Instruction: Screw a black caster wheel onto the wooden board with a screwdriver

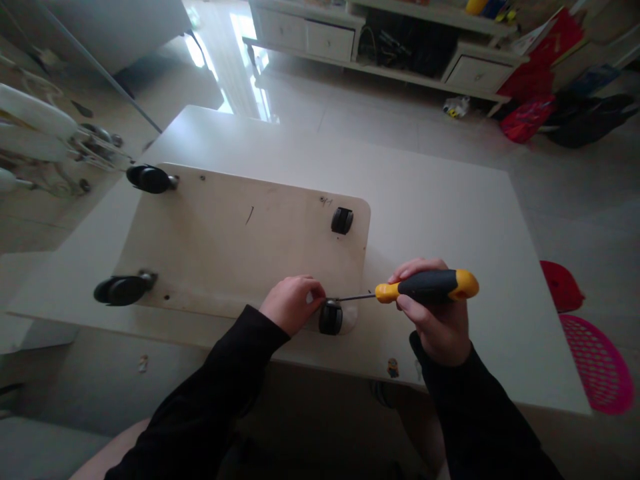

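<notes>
A pale wooden board [240, 240] lies on a white table [450, 213] with black caster wheels at its corners. My right hand [440, 320] grips a screwdriver [425, 287] with a black and yellow handle; its thin shaft points left at the near-right caster [331, 317]. My left hand [293, 303] rests on the board right beside that caster, fingers curled against its mount. Other casters sit at the far right [342, 220], far left [150, 179] and near left [123, 289].
A pink perforated stool [597, 363] and a red one [563, 287] stand to the right of the table. A white low cabinet [390, 40] runs along the far wall, with red bags [530, 100] beside it. White metal frame parts [50, 133] are at the left.
</notes>
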Tool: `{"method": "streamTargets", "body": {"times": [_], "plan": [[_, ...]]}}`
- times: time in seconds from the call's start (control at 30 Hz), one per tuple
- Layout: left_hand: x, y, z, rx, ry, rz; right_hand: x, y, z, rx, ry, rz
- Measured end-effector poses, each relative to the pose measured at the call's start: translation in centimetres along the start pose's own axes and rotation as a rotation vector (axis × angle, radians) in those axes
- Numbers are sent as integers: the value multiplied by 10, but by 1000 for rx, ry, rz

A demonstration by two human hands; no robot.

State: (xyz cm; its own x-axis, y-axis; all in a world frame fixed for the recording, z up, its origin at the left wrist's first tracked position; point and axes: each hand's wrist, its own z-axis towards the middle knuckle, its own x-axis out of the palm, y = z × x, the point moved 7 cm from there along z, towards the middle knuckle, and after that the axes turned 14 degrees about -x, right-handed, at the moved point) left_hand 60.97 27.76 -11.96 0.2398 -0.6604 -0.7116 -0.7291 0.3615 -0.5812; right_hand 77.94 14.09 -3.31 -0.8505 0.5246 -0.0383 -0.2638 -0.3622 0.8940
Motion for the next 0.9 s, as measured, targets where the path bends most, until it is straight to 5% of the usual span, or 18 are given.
{"method": "streamTargets", "body": {"times": [0.17, 0.53, 0.9], "plan": [[-1, -2, 1, -28, 34, -16, 2, 2, 1, -25, 32, -39], [-15, -5, -14, 141, 175, -83, 7, 6, 3, -47, 83, -62], [-11, 2, -12, 112, 93, -61, 11, 7, 1, -68, 129, -94]]}}
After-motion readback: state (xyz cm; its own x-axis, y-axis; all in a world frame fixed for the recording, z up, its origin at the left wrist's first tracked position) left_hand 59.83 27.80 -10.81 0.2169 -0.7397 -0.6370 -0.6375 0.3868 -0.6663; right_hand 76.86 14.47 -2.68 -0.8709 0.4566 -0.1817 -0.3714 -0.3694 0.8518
